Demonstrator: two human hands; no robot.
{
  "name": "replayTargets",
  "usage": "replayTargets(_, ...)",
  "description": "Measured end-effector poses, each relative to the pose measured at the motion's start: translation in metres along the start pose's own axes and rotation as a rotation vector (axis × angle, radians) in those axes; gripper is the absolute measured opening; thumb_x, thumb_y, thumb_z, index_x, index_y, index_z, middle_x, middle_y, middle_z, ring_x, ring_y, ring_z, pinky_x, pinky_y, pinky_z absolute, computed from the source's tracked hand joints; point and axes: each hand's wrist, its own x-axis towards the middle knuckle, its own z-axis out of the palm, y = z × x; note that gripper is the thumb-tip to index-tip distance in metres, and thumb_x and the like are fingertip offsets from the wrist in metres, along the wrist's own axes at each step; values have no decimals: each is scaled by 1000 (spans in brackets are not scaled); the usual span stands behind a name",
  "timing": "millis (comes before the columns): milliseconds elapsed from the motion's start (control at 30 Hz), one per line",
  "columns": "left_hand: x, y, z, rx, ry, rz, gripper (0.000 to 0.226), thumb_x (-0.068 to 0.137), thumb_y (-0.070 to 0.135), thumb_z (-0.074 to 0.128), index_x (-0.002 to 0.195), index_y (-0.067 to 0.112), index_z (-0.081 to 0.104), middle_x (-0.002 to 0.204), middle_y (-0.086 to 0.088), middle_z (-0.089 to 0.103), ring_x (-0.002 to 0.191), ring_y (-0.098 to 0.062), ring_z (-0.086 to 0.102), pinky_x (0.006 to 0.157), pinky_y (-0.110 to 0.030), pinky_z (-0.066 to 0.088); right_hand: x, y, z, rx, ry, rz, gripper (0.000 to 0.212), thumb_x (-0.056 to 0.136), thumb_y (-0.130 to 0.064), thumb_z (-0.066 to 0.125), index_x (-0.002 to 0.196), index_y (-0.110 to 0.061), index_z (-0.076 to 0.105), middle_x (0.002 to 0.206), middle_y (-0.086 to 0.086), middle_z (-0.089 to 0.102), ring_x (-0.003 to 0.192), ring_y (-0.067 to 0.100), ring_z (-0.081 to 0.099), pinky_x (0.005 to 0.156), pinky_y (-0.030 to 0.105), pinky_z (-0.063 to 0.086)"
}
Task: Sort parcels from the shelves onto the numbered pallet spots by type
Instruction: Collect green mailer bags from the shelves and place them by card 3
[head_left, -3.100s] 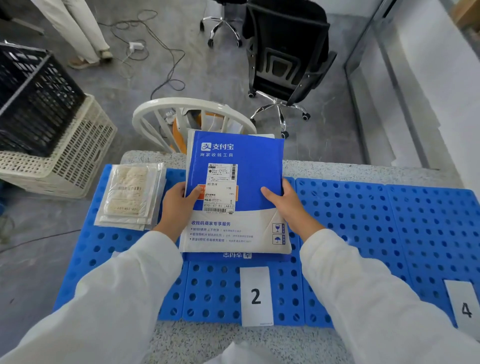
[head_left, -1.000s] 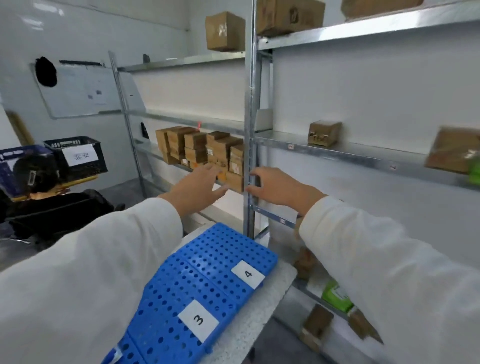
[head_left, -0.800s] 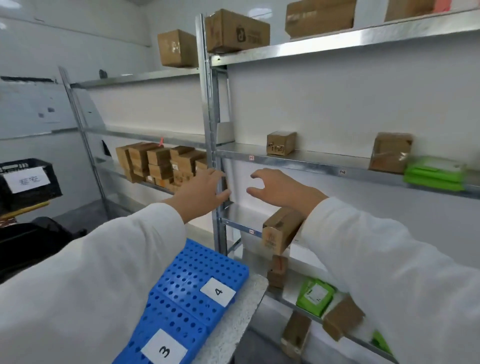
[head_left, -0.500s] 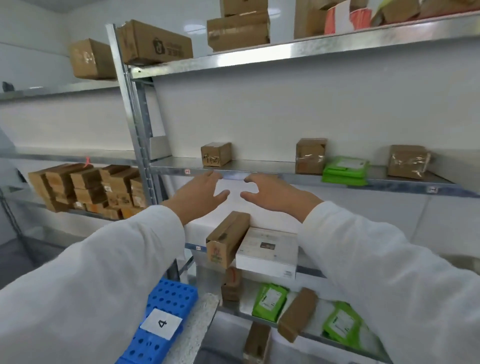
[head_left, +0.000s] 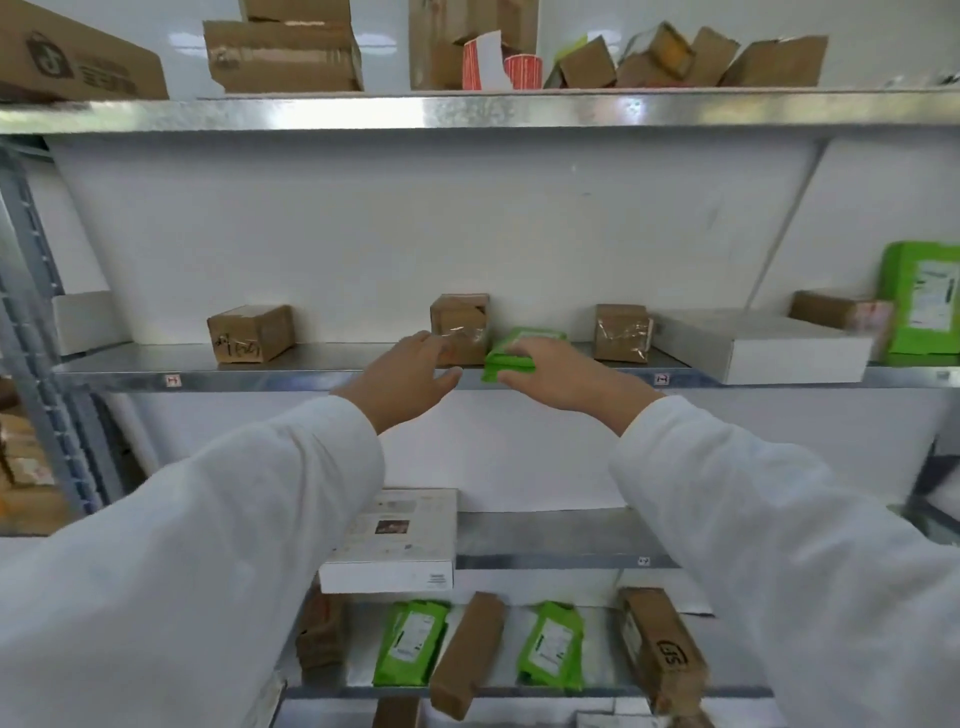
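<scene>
On the middle shelf (head_left: 260, 373), the right hand (head_left: 566, 376) grips a green parcel (head_left: 506, 366) beside a brown box (head_left: 460, 322). The left hand (head_left: 410, 376) hovers alongside, fingers apart.

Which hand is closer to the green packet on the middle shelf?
Right. The right hand lies on the right side of the green packet, touching it. The left hand is off to the packet's left, in front of the taped cardboard box, not touching the packet.
</scene>
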Motion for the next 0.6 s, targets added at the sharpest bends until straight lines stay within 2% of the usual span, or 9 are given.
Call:
replayTargets(133,35,-5,12,-35,-24,39,38,96,34,50,124,9,53,121,-8,55,112,-25,52,90,-36,42,11,21,-3,-28,12,71,50,95,-38,53,138,-13,47,140,5,50,127,23,48,104,35,39)
replayTargets(233,57,-7,24,-69,-63,77,36,96,33,50,122,10,52,120,-6,54,108,-25,51,88,-36,43,30,34,-2,-8,40,125,53,95,-37,52,142,-12,43,147,3,43,134,19,42,106,30,34)
replayTargets(333,82,-16,37,-79,-110,143,30,94,34,50,114,12,55,112,-6,58,104,-27,55,87,-42,46,56,43,-1,7,100,185,52,96,-38,51,140,-10,45,144,5,46,131,19,44,102,27,35)
replayTargets(500,124,-33,60,-140,-142,151,29,97,32,49,117,11,53,107,-7,56,95,-23,54,78,-33,43,100,57,-2,63,109,359,38,98,-37,49,126,-11,51,125,9,52,117,22,50,88,22,39)
replayTargets(600,140,-35,77,-191,-134,157,28,99,30,46,109,5,55,102,-9,56,93,-25,55,70,-28,34,115,70,0,224,135,489,51,97,-38,50,134,-3,49,128,11,53,119,25,50,91,27,37)
